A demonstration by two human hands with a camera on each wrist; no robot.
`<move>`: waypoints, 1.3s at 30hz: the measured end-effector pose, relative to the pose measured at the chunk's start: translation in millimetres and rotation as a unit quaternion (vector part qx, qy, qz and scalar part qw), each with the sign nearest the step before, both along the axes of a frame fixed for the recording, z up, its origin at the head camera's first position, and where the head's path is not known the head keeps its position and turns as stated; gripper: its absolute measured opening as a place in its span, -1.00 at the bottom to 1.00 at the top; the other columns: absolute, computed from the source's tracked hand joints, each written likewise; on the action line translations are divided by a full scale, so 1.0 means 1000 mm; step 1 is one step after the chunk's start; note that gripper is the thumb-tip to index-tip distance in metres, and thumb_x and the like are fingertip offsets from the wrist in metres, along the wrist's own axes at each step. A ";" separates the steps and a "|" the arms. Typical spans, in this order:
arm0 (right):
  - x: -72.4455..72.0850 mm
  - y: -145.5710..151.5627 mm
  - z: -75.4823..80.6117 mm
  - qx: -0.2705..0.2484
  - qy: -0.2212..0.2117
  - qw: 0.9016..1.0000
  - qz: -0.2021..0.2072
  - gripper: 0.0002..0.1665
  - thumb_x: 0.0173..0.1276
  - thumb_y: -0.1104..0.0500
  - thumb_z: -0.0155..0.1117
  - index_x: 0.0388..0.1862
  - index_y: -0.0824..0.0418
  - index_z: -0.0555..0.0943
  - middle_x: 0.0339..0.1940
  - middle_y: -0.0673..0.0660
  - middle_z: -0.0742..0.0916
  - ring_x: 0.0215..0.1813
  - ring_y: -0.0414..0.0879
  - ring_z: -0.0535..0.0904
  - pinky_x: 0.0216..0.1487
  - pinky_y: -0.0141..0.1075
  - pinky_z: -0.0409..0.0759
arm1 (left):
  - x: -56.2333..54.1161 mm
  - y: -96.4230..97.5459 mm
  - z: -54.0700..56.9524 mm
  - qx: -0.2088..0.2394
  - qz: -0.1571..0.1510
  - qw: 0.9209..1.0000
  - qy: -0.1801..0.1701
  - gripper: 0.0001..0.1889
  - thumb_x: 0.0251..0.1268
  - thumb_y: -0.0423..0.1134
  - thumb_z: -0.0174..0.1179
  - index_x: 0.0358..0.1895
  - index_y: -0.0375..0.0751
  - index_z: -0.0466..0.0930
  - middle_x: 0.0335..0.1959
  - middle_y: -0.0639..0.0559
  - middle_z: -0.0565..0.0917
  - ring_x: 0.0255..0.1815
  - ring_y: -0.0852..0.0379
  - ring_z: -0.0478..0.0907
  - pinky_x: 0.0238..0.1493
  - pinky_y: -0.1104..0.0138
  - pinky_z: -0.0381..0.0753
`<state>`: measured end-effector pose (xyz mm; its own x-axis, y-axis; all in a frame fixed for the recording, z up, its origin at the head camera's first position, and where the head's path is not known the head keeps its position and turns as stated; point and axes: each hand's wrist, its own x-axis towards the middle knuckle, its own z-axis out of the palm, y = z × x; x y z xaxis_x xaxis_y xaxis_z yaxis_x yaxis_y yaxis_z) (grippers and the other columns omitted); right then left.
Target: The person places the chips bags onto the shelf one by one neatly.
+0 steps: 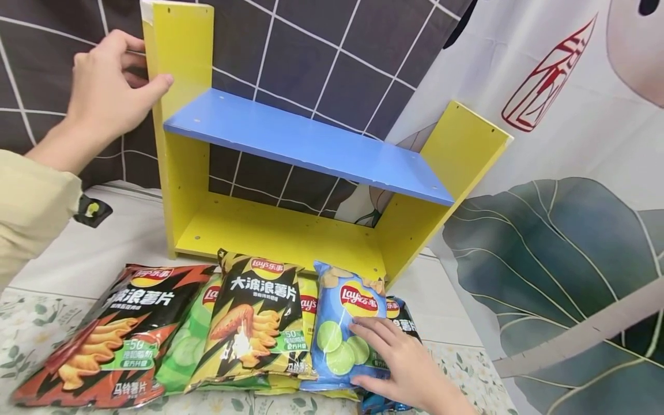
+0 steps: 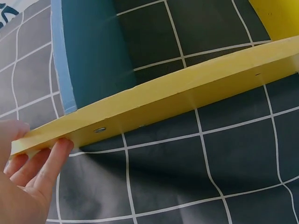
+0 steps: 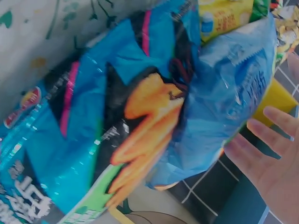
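Observation:
A small yellow shelf unit (image 1: 280,227) with a blue middle board (image 1: 306,144) stands behind a row of chip bags. My left hand (image 1: 111,86) grips the upper end of its left side panel, thumb toward the front. In the left wrist view, fingers (image 2: 56,161) curl against the yellow panel (image 2: 154,100). At the right of the row, my right hand (image 1: 396,357) lies over a light-blue Lay's bag (image 1: 329,300) with lime slices on it, fingers spread and fingertips at its front. The right wrist view has these fingers (image 3: 245,149) beside the blue bag (image 3: 224,98).
A black-and-blue chip bag (image 1: 399,314) sits partly behind the right hand. Left of the blue bag lie black-and-gold (image 1: 254,323), green (image 1: 181,351) and red-and-black (image 1: 119,340) bags, overlapping. A dark checked cloth (image 1: 311,57) hangs behind the shelf. A small black item (image 1: 93,210) lies near the left sleeve.

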<state>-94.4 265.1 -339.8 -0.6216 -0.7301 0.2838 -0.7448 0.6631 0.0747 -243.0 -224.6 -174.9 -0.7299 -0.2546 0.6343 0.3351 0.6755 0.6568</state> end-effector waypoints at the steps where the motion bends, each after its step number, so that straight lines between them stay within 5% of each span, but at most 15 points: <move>1: 0.001 0.000 -0.002 0.007 -0.004 1.000 -0.007 -0.19 0.16 -0.37 0.25 0.34 -0.08 0.41 0.28 -0.11 0.55 0.23 -0.15 0.49 -0.13 -0.24 0.68 | 0.000 0.000 0.000 -0.003 -0.001 1.000 -0.001 -0.47 0.24 -0.03 0.16 0.25 -0.13 0.39 0.19 -0.28 0.56 -0.51 0.83 0.26 -0.25 0.82 0.36; 9: 0.005 0.002 -0.011 0.061 0.018 0.997 -0.044 -0.06 0.13 -0.52 0.12 0.43 -0.14 0.31 0.43 -0.07 0.44 0.39 0.05 0.36 0.00 0.01 0.63 | 0.000 0.001 -0.002 -0.013 -0.006 1.000 0.011 -0.50 0.26 -0.06 0.13 0.24 -0.16 0.39 0.19 -0.29 0.56 -0.50 0.84 0.25 -0.29 0.83 0.30; 20: 0.011 0.003 -0.013 0.085 -0.042 0.994 -0.062 0.11 0.07 -0.48 0.22 0.53 -0.14 0.11 0.50 -0.02 0.36 0.46 0.12 0.27 0.15 0.12 0.53 | 0.000 0.001 -0.004 -0.018 -0.003 1.000 0.014 -0.49 0.26 -0.06 0.12 0.24 -0.19 0.39 0.18 -0.29 0.56 -0.51 0.86 0.24 -0.26 0.84 0.32; 28: 0.007 0.004 -0.022 0.115 0.047 0.992 -0.012 0.23 -0.02 -0.29 0.44 0.55 0.06 0.09 0.51 0.05 0.33 0.46 0.12 0.25 0.25 -0.04 0.45 | 0.001 0.000 -0.003 -0.019 0.001 1.000 0.018 -0.50 0.26 -0.06 0.12 0.23 -0.19 0.40 0.17 -0.29 0.57 -0.52 0.88 0.24 -0.23 0.84 0.32; 32: 0.005 0.004 -0.023 0.124 0.071 0.990 0.005 0.04 0.21 -0.28 0.26 0.54 0.11 0.11 0.50 0.09 0.35 0.44 0.14 0.29 0.22 -0.07 0.50 | 0.001 -0.001 -0.003 -0.015 0.003 1.000 0.019 -0.50 0.25 -0.05 0.13 0.21 -0.17 0.42 0.15 -0.30 0.58 -0.52 0.89 0.24 -0.14 0.82 0.38; 35: 0.003 0.004 -0.022 0.116 0.079 0.990 0.018 -0.19 0.45 -0.25 -0.10 0.52 0.15 0.15 0.48 0.13 0.38 0.43 0.16 0.33 0.19 -0.06 0.56 | 0.001 0.000 -0.003 -0.014 0.007 1.000 0.019 -0.50 0.24 -0.04 0.13 0.21 -0.16 0.43 0.12 -0.31 0.58 -0.52 0.90 0.24 -0.07 0.80 0.38; 39: 0.002 0.002 -0.022 0.095 0.091 0.991 0.029 -0.25 0.50 -0.17 -0.49 0.47 0.19 0.24 0.42 0.16 0.46 0.38 0.17 0.40 0.13 -0.08 0.60 | 0.000 0.000 -0.003 -0.019 0.013 1.000 0.017 -0.48 0.24 -0.03 0.12 0.22 -0.18 0.42 0.08 -0.31 0.59 -0.54 0.92 0.21 -0.05 0.80 0.31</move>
